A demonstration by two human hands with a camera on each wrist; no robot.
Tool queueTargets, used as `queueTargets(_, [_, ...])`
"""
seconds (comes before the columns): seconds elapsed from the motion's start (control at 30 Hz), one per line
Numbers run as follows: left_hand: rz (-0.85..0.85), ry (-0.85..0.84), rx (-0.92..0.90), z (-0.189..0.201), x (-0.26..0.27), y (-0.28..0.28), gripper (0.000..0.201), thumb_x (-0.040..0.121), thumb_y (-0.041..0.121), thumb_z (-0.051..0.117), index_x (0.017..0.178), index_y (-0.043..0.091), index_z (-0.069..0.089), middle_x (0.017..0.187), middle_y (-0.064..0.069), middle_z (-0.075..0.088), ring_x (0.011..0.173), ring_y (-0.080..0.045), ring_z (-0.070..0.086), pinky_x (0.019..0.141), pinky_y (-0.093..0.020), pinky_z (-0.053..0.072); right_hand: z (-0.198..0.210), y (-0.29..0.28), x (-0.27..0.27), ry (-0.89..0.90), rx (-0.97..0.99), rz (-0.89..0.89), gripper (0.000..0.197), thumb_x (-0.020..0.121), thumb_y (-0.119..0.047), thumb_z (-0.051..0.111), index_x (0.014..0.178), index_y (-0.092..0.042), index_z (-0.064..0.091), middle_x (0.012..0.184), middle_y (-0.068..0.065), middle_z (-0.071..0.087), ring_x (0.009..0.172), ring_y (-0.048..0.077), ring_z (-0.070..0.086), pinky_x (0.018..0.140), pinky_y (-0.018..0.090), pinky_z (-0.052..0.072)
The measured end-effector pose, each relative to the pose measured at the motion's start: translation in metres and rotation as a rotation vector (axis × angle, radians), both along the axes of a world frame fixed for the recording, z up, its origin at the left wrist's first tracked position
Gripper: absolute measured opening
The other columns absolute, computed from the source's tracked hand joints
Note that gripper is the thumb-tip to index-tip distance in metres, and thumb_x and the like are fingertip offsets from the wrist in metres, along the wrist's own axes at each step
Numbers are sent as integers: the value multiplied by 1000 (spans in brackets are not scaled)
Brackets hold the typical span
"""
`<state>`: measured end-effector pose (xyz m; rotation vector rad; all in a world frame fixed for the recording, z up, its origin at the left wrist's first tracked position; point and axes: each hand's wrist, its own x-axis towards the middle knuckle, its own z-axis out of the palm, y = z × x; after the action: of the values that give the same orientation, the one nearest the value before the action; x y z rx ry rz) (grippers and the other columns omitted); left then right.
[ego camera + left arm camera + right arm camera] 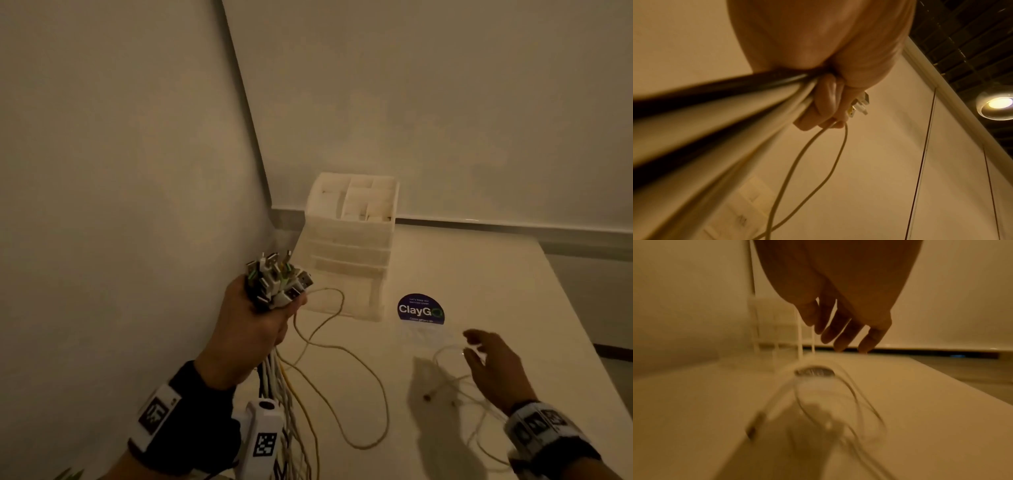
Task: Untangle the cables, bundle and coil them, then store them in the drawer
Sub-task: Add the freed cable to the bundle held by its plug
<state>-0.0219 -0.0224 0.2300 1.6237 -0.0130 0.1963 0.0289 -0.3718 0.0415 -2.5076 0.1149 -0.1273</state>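
Cables (274, 284) sit clenched in your left hand (246, 329), frame centre; your right hand (493, 366), lower right, hangs released, fingers spread.

White table (479, 274) fills lower right of head view, pushed into corner between two plain pale walls. Left wall (120, 154) meets back wall (445, 102) along slanting seam. Round dark purple sticker (420, 309) lies flat on table surface, white lettering "ClayG" readable, smaller text too blurred to read. Grey floor (589, 294) visible past table's right edge. Left wrist view, looking upward: dark slatted ceiling (972, 48) with round lit lamp (996, 104) at right edge.
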Motion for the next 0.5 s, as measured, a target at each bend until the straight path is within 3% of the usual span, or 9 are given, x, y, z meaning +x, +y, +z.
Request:
queueTargets(0.07, [-41,24,18,-1,-2,0,11,86,-3,62,81,5,66,49,-4,43,38,-13,28,40,-18,25,59,38,0,-219,141,206,51,83,1,63,130,-15,50,127,0,54,112,18,54,87,21,42])
queueTargets(0.13, [-91,34,22,1,-7,-1,13,86,-1,65,78,9,68,51,-8,39,39,-14,27,41,-19,25,127,86,-13,-296,252,492,64,83,-9,64,140,-23,39,135,-12,47,121,-1,46,95,8,38])
queueTargets(0.2, [-117,34,14,3,-13,0,5,82,6,69,79,10,68,52,-10,40,38,-14,27,41,-19,26,176,130,-33,-212,332,770,68,86,-23,62,146,-29,29,136,-16,48,122,-5,46,100,8,37])
queueTargets(0.23, [-120,27,8,5,-17,1,2,80,9,69,79,8,67,50,-9,39,38,-14,28,41,-19,26,190,147,-43,-147,358,857,65,90,-27,59,146,-30,27,131,-15,52,115,-4,52,96,11,42])
queueTargets(0.33, [-104,37,-2,5,-24,8,5,85,4,68,84,2,63,47,-3,38,37,-14,28,41,-21,27,202,174,-58,-172,274,871,38,98,-32,45,134,-27,39,90,-11,63,78,1,59,70,13,48])
queueTargets(0.4, [-103,46,15,7,-29,12,5,86,0,65,90,1,64,47,-7,39,37,-14,30,41,-21,28,202,178,-64,-241,208,806,24,99,-29,41,120,-24,50,71,-10,58,71,7,56,63,16,45])
queueTargets(0.43, [-112,52,24,6,-31,14,6,85,0,66,91,3,66,50,-16,39,37,-15,30,41,-22,28,203,177,-69,-252,192,773,20,98,-29,40,113,-25,53,67,-9,56,70,9,56,63,19,45])
queueTargets(0.5, [-124,55,-9,6,-36,16,9,86,0,65,89,9,68,58,-21,40,37,-15,28,41,-21,27,204,174,-84,-250,220,715,22,94,-37,38,102,-31,57,63,-8,57,69,10,58,62,18,46])
